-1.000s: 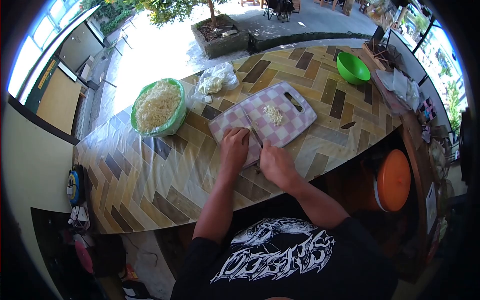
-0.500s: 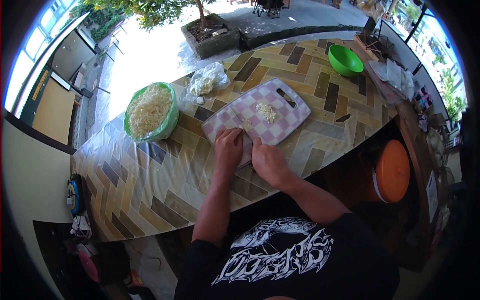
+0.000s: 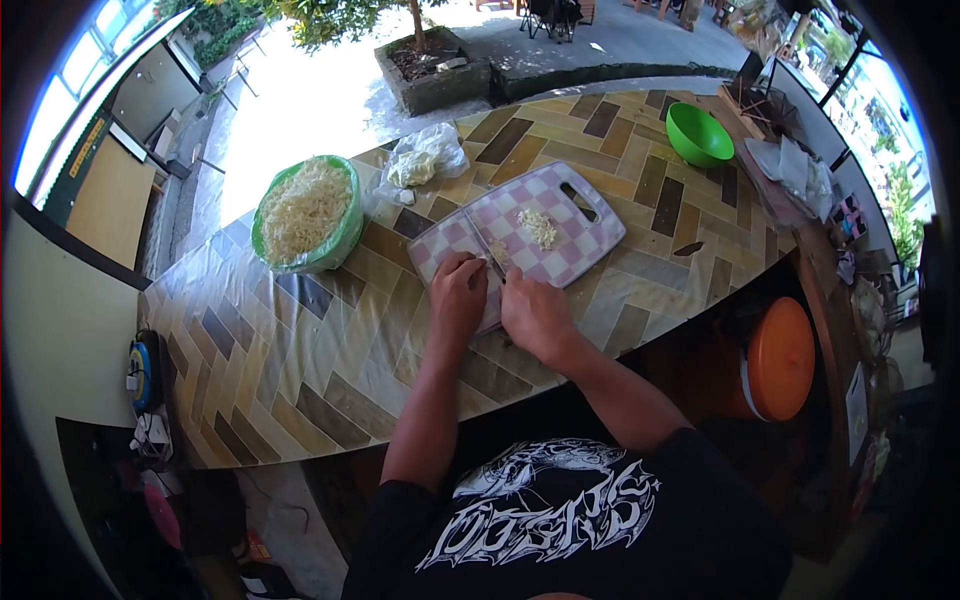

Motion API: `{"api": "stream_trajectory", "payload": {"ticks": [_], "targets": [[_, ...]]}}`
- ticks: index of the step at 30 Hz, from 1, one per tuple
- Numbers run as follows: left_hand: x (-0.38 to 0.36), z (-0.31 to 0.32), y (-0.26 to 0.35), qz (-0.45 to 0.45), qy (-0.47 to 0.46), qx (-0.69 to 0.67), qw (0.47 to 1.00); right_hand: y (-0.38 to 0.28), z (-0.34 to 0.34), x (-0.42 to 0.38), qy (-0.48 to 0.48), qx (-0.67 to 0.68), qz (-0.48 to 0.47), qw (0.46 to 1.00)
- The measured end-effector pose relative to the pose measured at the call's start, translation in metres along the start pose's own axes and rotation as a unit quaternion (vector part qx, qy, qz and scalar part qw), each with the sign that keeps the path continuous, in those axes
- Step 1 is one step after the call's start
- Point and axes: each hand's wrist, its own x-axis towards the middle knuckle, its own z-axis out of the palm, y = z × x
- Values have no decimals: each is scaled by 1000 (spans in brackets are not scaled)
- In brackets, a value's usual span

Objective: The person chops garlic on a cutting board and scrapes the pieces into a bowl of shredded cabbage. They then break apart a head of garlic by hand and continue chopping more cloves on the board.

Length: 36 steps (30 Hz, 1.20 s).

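Note:
On a pink-and-white checkered cutting board point(image 3: 585, 240), my right hand point(image 3: 537, 315) is wrapped round the handle of a knife point(image 3: 482, 237), whose thin blade points away across the board. Just left of the blade, my left hand point(image 3: 460, 298) has its fingers curled and pressed together at the board's near side. Whatever lies under those fingertips is hidden. Small pale chopped bits point(image 3: 499, 250) lie against the blade's right side. Farther right sits a little pile of finely chopped pale pieces point(image 3: 538, 229), probably garlic.
A green bowl lined with plastic point(image 3: 345, 240) holds a heap of pale shreds point(image 3: 303, 213) at the left. Behind the board lies a clear plastic bag point(image 3: 420, 163) with pale contents. A green bowl point(image 3: 698, 135) stands far right. Below the table's right edge is an orange lid point(image 3: 782, 358).
The view has shifted slightly. My right hand has moved a little forward with the knife, and the blade shows more clearly. My left hand stays in nearly the same place.

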Motion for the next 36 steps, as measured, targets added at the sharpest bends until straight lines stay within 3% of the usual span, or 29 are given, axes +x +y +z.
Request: {"api": "stream_trajectory", "payload": {"ticks": [7,10,19,23,29,36], "targets": [[5,-2,2,-25,-2,-4,1000,-6,6,-16,-14,-19,20,1000],[9,-4,9,-110,-24,-24,993,-3,11,-4,8,-13,7,1000],[6,-3,-1,-51,-12,10,999,-7,3,-10,-28,-12,16,999],[8,-7,-2,-61,-31,-6,998,-5,11,3,0,-5,13,1000],[8,-14,-3,-77,-61,-44,994,-5,-21,-7,-45,-14,-10,999],[9,-14,-2,-69,-55,-46,995,-2,11,6,-13,6,11,1000]]}}
